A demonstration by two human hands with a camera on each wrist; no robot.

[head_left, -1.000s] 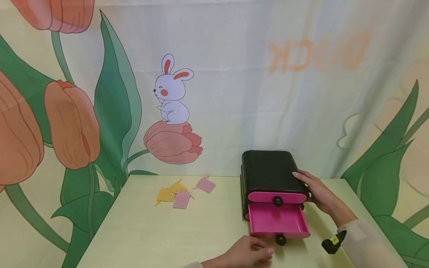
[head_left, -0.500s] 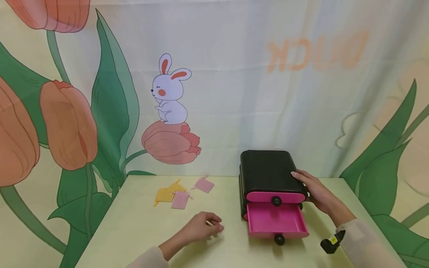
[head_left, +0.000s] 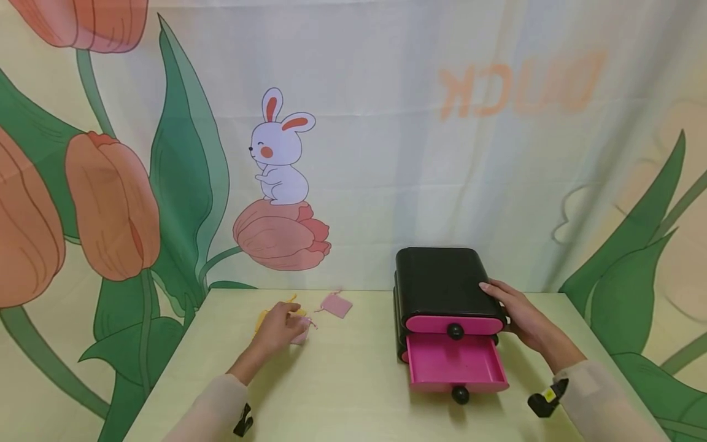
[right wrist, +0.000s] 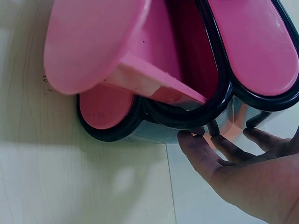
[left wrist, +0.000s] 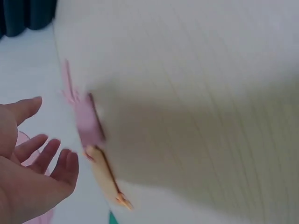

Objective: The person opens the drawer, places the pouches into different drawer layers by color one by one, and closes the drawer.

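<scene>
My left hand [head_left: 276,328] hovers over small drawstring pouches, its fingers loosely bent and holding nothing. Partly hidden beneath it lie a yellow pouch [head_left: 259,320] and a pink pouch [head_left: 299,338]; a second pink pouch [head_left: 336,306] lies farther back. In the left wrist view, a pink pouch [left wrist: 88,122] and a yellow one [left wrist: 105,173] are apart from the fingers. My right hand [head_left: 521,314] rests against the right side of a black drawer box [head_left: 442,279], thumb at its top edge. The right wrist view shows extended fingers [right wrist: 198,151] touching its side. The pulled-out pink drawer [head_left: 455,362] holds nothing visible.
Above the pulled-out drawer sits a closed pink drawer [head_left: 428,325] with a round black knob [head_left: 455,331]. Another knob [head_left: 461,395] projects from the pulled-out drawer towards me. Behind the pale table [head_left: 353,399] hangs a printed curtain [head_left: 375,153].
My left hand has moved from beside the pulled-out drawer's front, leftwards and away from me, to above the pouches. My right hand stays against the drawer box.
</scene>
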